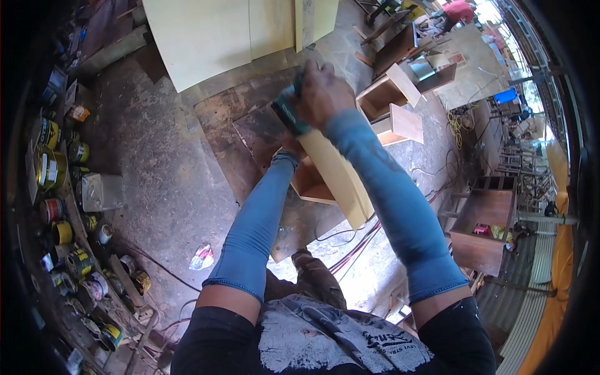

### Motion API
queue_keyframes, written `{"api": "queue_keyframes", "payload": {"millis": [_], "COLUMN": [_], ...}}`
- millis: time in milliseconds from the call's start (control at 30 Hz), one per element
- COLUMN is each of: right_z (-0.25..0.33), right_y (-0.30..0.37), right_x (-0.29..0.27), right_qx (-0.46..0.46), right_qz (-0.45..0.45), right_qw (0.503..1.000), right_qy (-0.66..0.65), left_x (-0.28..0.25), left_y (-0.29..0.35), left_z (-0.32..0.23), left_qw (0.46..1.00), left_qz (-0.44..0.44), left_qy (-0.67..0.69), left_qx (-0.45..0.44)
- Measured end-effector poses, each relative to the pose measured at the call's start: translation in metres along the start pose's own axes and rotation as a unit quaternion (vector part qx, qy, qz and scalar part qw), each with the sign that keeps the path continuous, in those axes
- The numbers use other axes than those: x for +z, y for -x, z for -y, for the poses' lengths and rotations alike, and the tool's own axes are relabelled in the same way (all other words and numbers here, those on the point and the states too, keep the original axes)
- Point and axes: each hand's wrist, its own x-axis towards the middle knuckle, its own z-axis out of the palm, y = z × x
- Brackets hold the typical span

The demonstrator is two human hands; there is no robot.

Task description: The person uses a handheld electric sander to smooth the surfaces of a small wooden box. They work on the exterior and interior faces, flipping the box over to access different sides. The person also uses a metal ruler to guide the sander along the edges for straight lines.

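Observation:
My right hand [322,97] is closed over a dark green power sander [289,114], which rests at the far end of a wooden box [334,172]. The box has a long pale face turned up and a brown hollow inside. My left hand [294,144] is beside the box, just below the sander. Its fingers are mostly hidden behind the sander and the box, so their grip does not show. Blue sleeves cover both forearms. Under the box lies a stained brown board [228,103] on the floor.
Large pale panels [212,37] stand ahead. Open wooden boxes [400,125] sit to the right, with a brown cabinet [478,225] nearer. Several paint cans [53,169] line the left side. Cables [362,250] cross the floor. Another person [458,12] is at the far right.

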Motion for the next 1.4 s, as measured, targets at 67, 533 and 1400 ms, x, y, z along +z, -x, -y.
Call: {"api": "queue_keyframes", "payload": {"millis": [67, 533, 1400], "right_z": [-0.011, -0.026, -0.226], "right_y": [0.053, 0.035, 0.56], "right_x": [-0.003, -0.001, -0.011], "right_qx": [-0.014, -0.009, 0.411], "right_qz": [-0.008, -0.034, 0.167], "right_qw": [0.999, 0.996, 0.882], "right_qy": [-0.049, -0.077, -0.16], "left_x": [-0.011, -0.028, -0.14], "left_y": [0.006, -0.007, 0.207], "left_z": [-0.002, 0.022, -0.013], "left_qw": [1.0, 0.979, 0.47], "left_qz": [-0.004, -0.026, -0.026], "left_qy": [0.004, 0.142, -0.832], "left_qx": [-0.002, -0.142, -0.294]}}
